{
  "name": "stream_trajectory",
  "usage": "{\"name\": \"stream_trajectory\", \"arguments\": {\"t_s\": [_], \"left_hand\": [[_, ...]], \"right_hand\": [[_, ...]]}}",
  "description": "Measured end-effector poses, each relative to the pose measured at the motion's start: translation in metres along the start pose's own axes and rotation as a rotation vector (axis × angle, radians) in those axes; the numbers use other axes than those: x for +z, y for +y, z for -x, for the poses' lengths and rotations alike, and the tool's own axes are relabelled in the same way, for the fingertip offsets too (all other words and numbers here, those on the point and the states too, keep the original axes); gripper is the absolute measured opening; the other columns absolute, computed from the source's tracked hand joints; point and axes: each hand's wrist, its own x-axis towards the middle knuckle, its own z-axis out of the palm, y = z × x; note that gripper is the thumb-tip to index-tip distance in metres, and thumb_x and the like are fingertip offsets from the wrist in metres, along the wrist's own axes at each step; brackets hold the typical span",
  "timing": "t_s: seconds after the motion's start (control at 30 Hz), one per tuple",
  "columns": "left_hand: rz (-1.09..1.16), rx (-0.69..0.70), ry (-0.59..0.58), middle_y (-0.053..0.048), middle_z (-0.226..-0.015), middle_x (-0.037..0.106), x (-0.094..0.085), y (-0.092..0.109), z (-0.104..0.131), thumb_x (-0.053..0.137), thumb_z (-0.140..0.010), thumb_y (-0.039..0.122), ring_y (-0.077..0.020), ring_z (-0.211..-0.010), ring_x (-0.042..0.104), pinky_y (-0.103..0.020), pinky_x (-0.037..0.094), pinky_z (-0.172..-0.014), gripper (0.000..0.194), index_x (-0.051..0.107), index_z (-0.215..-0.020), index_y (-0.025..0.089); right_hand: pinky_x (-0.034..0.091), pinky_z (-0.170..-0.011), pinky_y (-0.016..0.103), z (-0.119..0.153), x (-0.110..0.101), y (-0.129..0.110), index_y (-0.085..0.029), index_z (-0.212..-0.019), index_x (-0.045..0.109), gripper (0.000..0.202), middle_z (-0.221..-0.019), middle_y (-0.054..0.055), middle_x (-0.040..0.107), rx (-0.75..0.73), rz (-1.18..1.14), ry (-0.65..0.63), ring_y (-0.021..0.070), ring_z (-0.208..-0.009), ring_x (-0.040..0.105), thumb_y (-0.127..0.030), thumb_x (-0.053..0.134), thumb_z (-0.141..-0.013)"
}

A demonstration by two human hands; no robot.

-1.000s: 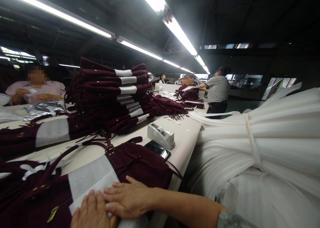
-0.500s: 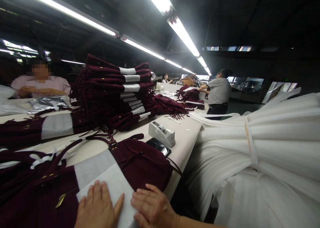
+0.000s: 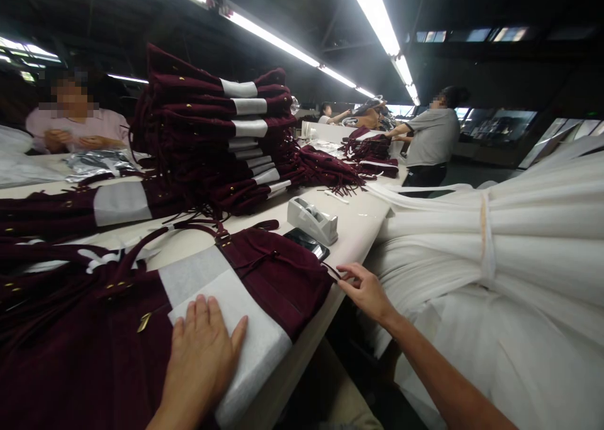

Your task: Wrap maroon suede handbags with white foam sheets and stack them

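A burgundy handbag (image 3: 278,266) lies on the table, with a white paper band (image 3: 255,317) wrapped over its middle. My left hand (image 3: 202,348) presses flat on that band, fingers stretched out. Off the bag's right end, my right hand (image 3: 363,292) has thumb and forefinger closed around a thin burgundy cord (image 3: 330,269). The cord's tip is hidden in the fingers. To the left, the bag's front shows a gold zip pull (image 3: 144,322), and a looped handle (image 3: 146,241) stands up behind.
A grey tape dispenser (image 3: 312,219) and a black phone (image 3: 306,242) sit beyond the bag. Behind rises a tall stack of banded burgundy bags (image 3: 207,134). Bundled white sheeting (image 3: 533,248) fills the right side. Co-workers are across the table (image 3: 372,219) and farther along.
My right hand has left the paper band and moved right to the cord, taking hold of it. My left hand stays flat on the paper. The view has shifted.
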Motion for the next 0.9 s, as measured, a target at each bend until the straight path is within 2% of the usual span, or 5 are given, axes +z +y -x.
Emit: {"name": "stream_trajectory", "arguments": {"t_s": [0.13,0.43,0.6,0.73,0.9], "left_hand": [[-0.006,-0.002,0.017,-0.032,-0.146,0.037,0.002,-0.001,0.000,0.034,-0.085,0.048,-0.0408,-0.138,0.033,-0.050,0.025,-0.112,0.079,0.040,-0.138,-0.010],[-0.031,0.002,0.009,-0.031,-0.145,0.038,0.004,-0.002,0.000,0.028,-0.084,0.049,-0.0396,-0.138,0.034,-0.049,0.026,-0.112,0.081,0.040,-0.138,-0.010],[-0.006,-0.007,0.004,-0.032,-0.146,0.036,0.004,-0.002,-0.001,0.031,-0.084,0.049,-0.0396,-0.139,0.034,-0.049,0.026,-0.112,0.081,0.039,-0.138,-0.010],[0.015,0.001,-0.011,-0.032,-0.147,0.035,0.004,-0.001,-0.001,0.033,-0.083,0.048,-0.0403,-0.139,0.032,-0.050,0.025,-0.112,0.081,0.038,-0.138,-0.010],[0.075,0.017,0.022,-0.032,-0.145,0.038,0.004,-0.005,0.000,0.032,-0.083,0.049,-0.0415,-0.138,0.034,-0.052,0.026,-0.111,0.081,0.042,-0.136,-0.011]], "right_hand": [[0.052,-0.064,0.027,-0.004,0.020,0.001,-0.016,-0.116,0.067,0.040,-0.098,0.007,0.069,0.062,-0.035,-0.147,0.0160,-0.074,0.062,-0.035,0.062,-0.081],[0.033,-0.046,0.021,-0.037,0.054,0.027,-0.015,-0.081,0.065,0.021,-0.056,-0.005,0.049,0.165,-0.226,-0.093,0.0090,-0.049,0.040,-0.035,0.060,-0.076],[0.041,-0.055,0.023,-0.025,0.043,0.009,-0.021,-0.109,0.069,0.031,-0.078,0.001,0.058,-0.044,-0.077,-0.058,0.0110,-0.058,0.046,-0.029,0.053,-0.083],[0.043,-0.059,0.024,-0.019,0.034,0.000,-0.021,-0.106,0.070,0.029,-0.107,0.006,0.058,-0.156,-0.049,-0.056,0.0087,-0.058,0.046,-0.026,0.056,-0.081],[0.043,-0.065,0.025,-0.025,0.031,-0.008,-0.021,-0.102,0.066,0.027,-0.085,0.000,0.061,-0.188,0.136,-0.129,0.0111,-0.061,0.047,-0.019,0.057,-0.077]]}}
